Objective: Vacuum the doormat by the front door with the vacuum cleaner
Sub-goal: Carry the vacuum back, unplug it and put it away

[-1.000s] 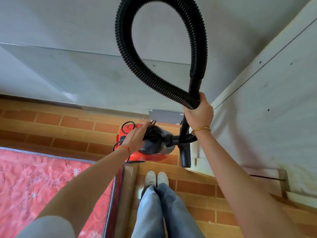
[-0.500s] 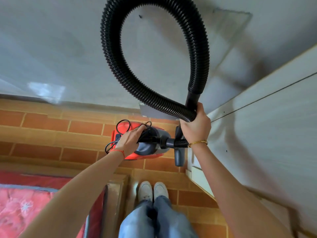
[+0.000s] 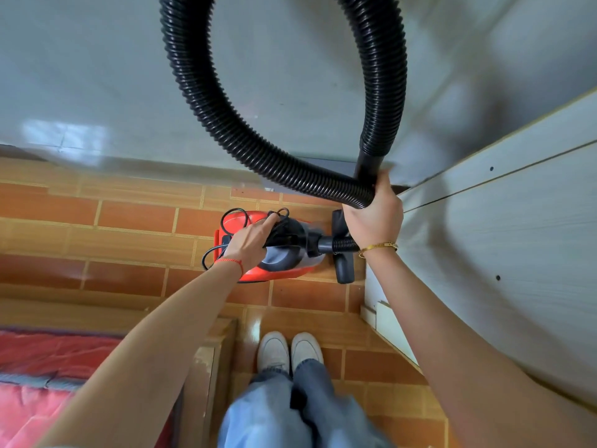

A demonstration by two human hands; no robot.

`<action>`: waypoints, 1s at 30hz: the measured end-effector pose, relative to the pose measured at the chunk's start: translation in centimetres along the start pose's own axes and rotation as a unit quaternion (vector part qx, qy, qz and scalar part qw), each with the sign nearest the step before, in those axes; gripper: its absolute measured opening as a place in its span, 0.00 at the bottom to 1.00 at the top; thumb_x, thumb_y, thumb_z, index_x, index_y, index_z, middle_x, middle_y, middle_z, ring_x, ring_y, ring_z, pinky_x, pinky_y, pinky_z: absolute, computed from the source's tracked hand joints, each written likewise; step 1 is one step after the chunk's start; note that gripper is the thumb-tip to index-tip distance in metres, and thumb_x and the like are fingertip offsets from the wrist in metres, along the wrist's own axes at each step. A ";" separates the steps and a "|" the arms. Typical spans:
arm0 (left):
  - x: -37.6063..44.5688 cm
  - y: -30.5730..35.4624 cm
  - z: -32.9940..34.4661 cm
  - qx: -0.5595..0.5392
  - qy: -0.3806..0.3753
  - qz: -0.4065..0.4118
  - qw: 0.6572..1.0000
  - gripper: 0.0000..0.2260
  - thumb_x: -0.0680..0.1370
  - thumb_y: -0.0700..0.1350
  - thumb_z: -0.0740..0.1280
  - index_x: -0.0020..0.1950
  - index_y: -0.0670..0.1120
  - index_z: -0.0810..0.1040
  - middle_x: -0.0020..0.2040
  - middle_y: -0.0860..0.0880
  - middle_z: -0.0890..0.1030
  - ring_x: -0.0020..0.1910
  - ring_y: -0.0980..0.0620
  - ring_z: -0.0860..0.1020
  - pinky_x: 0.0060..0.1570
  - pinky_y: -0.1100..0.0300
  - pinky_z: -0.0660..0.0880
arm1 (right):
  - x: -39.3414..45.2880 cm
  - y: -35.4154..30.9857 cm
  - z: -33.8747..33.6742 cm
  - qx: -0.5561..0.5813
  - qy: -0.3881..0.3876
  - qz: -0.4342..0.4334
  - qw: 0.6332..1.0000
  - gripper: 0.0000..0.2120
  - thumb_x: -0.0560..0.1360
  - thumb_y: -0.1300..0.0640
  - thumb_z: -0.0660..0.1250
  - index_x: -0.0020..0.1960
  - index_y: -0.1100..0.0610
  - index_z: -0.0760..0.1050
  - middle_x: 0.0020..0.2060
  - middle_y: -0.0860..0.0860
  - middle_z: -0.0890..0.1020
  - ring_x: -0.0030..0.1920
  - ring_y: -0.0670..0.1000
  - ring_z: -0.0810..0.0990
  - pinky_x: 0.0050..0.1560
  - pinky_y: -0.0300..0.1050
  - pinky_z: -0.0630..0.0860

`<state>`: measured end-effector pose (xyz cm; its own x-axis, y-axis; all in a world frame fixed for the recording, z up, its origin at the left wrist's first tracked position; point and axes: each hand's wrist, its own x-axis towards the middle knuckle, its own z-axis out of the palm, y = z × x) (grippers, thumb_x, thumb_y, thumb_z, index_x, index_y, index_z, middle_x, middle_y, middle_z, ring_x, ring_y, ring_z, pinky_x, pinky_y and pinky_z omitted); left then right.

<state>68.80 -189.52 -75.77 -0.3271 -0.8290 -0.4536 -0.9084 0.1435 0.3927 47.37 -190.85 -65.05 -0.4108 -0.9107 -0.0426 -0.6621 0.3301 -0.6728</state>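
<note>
A: Head view, left to right: a red quilted mattress point(image 3: 48, 376) in a wooden bed frame point(image 3: 210, 357), then the left hand point(image 3: 248, 244) curled round the black carry handle of the red vacuum cleaner point(image 3: 274, 253), with its loose power cord point(image 3: 232, 215) bunched beside the fingers.

B: And the other side?

A: The right hand point(image 3: 374, 215) grips the corrugated hose point(image 3: 226, 118) and its rigid tube together, the hose looping high overhead. The floor nozzle point(image 3: 342, 263) hangs just beside the pale cabinet panel point(image 3: 484, 237).

B: What has changed?

A: Over the last second the mattress has slid toward the lower left corner and the person's white shoes point(image 3: 289, 350) sit lower in frame; both grips stayed as they were. I judge the person is carrying the machine along the brick-pattern tile floor point(image 3: 129, 227).

B: And the doormat?

A: Not in view, nor any front door. So the task reads as barely begun: the cleaner is in transit, the cord apparently not plugged in.
</note>
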 end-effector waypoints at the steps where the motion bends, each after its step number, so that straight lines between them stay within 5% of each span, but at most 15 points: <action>1: 0.3 -0.1 0.4 0.005 0.000 0.002 1.000 0.32 0.66 0.24 0.60 0.66 0.47 0.63 0.47 0.44 0.77 0.35 0.40 0.77 0.28 0.51 0.74 | 0.0 0.4 0.3 -0.002 -0.002 -0.002 1.000 0.12 0.68 0.56 0.70 0.50 0.53 0.72 0.39 0.50 0.83 0.44 0.59 0.81 0.37 0.42 0.70; 10: 2.4 -1.3 2.8 0.016 0.007 0.017 1.000 0.30 0.67 0.25 0.59 0.65 0.47 0.63 0.46 0.45 0.77 0.34 0.42 0.77 0.29 0.50 0.76 | 1.2 2.3 2.4 0.005 0.012 -0.027 1.000 0.17 0.66 0.57 0.72 0.52 0.55 0.71 0.41 0.48 0.81 0.44 0.56 0.80 0.37 0.42 0.71; 13: 2.4 -0.8 2.9 0.024 0.014 0.021 0.999 0.28 0.68 0.26 0.60 0.66 0.44 0.65 0.48 0.44 0.78 0.35 0.44 0.74 0.29 0.54 0.70 | 1.1 3.0 3.4 0.035 0.002 -0.019 0.999 0.25 0.63 0.54 0.73 0.55 0.56 0.67 0.44 0.49 0.79 0.46 0.57 0.78 0.44 0.51 0.77; 19: 2.3 -0.3 3.4 0.034 0.006 0.017 0.999 0.33 0.69 0.43 0.74 0.69 0.45 0.62 0.59 0.47 0.76 0.60 0.45 0.74 0.61 0.51 0.68 | -0.3 4.1 3.0 0.022 -0.021 -0.006 1.000 0.48 0.59 0.39 0.74 0.72 0.56 0.60 0.61 0.52 0.74 0.62 0.54 0.74 0.61 0.56 0.72; 25: 0.1 -0.5 2.1 -0.027 0.021 -0.038 0.999 0.44 0.68 0.50 0.75 0.76 0.47 0.53 0.67 0.46 0.71 0.68 0.44 0.69 0.68 0.44 0.65 | -1.5 3.7 1.4 -0.061 -0.054 -0.018 0.997 0.59 0.55 0.36 0.77 0.75 0.57 0.52 0.69 0.54 0.67 0.69 0.56 0.66 0.66 0.57 0.67; 30: -2.6 -0.4 0.1 -0.052 0.010 -0.094 0.994 0.47 0.70 0.50 0.74 0.78 0.45 0.48 0.75 0.44 0.61 0.74 0.43 0.61 0.72 0.45 0.60 | -2.9 2.4 -0.3 -0.116 -0.099 -0.008 0.988 0.63 0.56 0.42 0.80 0.77 0.59 0.46 0.74 0.57 0.58 0.73 0.59 0.59 0.71 0.57 0.62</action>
<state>69.98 -187.43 -74.81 -0.1476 -0.8471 -0.5106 -0.9205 -0.0711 0.3842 46.80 -187.30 -66.28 -0.2838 -0.9393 -0.1926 -0.8029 0.3426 -0.4879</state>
